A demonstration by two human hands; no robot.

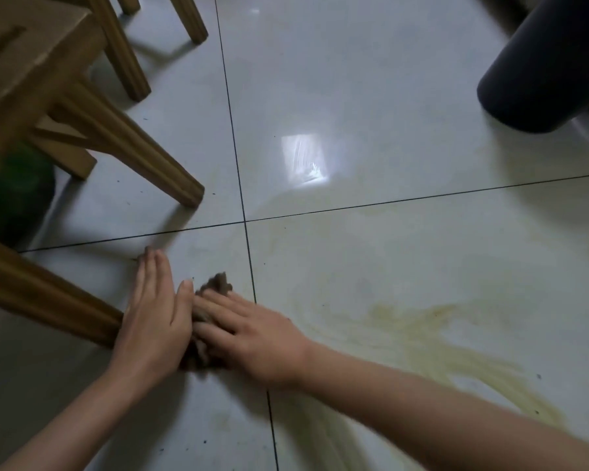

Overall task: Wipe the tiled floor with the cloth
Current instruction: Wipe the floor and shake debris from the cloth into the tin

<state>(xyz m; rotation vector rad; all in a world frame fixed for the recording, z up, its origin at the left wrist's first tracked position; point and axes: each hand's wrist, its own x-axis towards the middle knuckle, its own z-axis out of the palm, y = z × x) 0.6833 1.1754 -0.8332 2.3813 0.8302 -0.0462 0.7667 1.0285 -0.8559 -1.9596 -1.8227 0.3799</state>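
Lying between the hands: the cloth (218,287), brown and bunched, is sitting on the tiled floor (371,113) just left of the near grout line (251,266), and the hands are covering most of it.
Cloth's long axis: it is running from the far tuft back toward the person, roughly along that grout line.
Right hand: the right hand (255,338) is lying over the cloth from the right, with its fingers (218,307) fairly straight and close together, pressing down rather than pinching.
Left hand: the left hand (150,317) is lying flat against the cloth's left side, its fingers (153,273) straight and pressed together and its thumb touching the cloth's edge. I cannot tell whether any cloth is running under the palm.
Stain: yellowish smears (422,338) are spreading over the tile to the right, beyond the grout line.
Relation that matters: the dirt is lying to the right of the fingers, across the cloth's long axis, so a rightward sweep would probably be leading with the broad side. The right hand is the nearer one.
Progress: judging by the smears, much of the wiping is not yet done.
Surroundings: a wooden stool leg (48,300) is ending just beside the left hand, and a dark bin (541,69) is standing well apart at the far right.
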